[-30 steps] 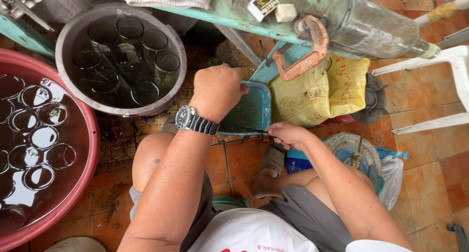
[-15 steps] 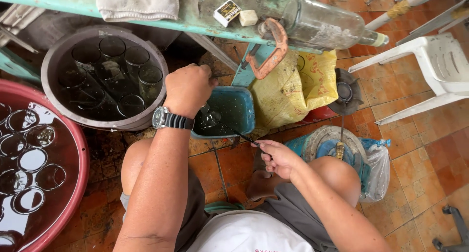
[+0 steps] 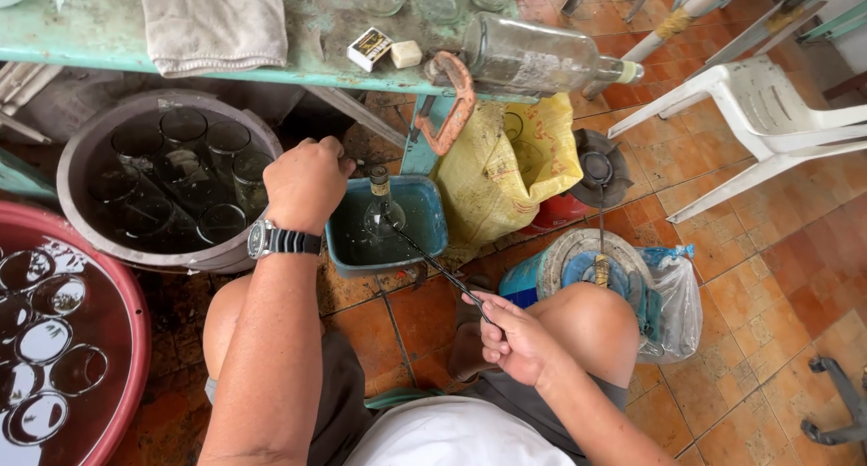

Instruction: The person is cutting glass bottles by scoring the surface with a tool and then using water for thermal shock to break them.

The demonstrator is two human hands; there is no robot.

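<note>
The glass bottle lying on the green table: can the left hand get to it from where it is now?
Probably yes. The left hand is beside the blue tub, just below the table edge. The glass bottle lies near that edge, up and to the right, with nothing between, though the orange clamp sits close by.

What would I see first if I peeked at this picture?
Probably the small teal tub of water in the middle, with a glass bottle standing in it. The left hand is above the tub, and the right hand pokes a thin rod toward the bottle. At left, a grey basin holds many glasses.
</note>
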